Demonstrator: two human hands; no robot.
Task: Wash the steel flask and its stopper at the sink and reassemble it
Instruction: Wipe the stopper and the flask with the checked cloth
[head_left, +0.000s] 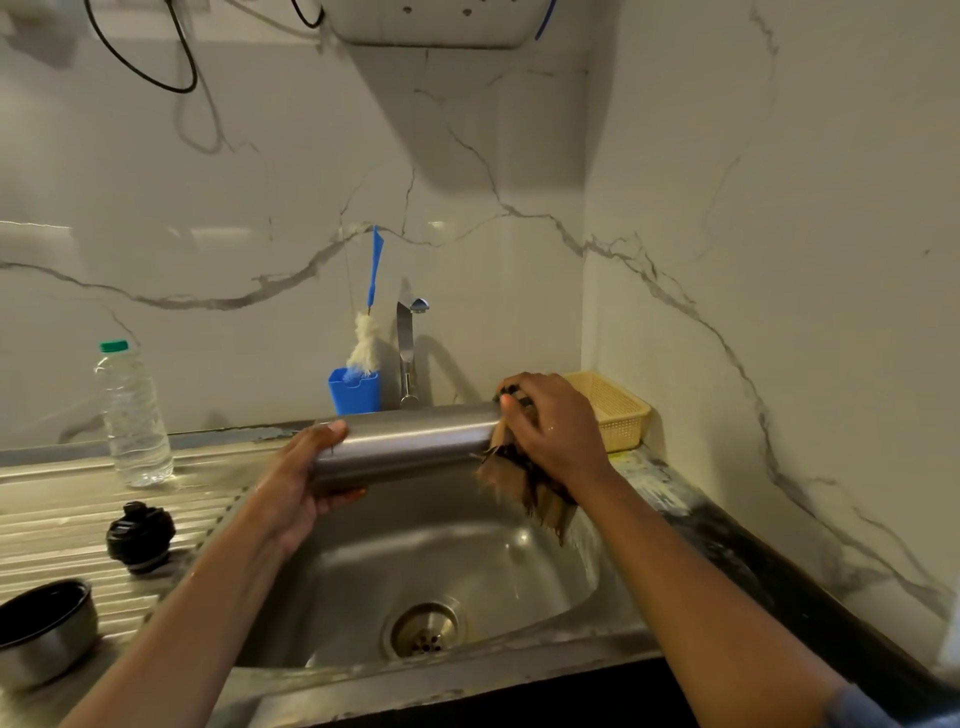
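Observation:
The steel flask (410, 444) lies level above the sink bowl (447, 566). My left hand (298, 480) grips its left end, thumb on top. At the flask's right end my right hand (553, 426) holds a frayed brown scrubber (524, 486) against the steel; loose fibres hang down below the hand. The black stopper (140, 537) stands by itself on the ribbed drainboard (57, 525) to the left of the bowl. No water shows at the tap (408, 353).
A clear plastic bottle (134, 415) with a green cap stands on the drainboard. A steel cup (44, 631) sits at the lower left. A blue holder (354, 391) with a bottle brush and a yellow basket (610, 410) line the back wall.

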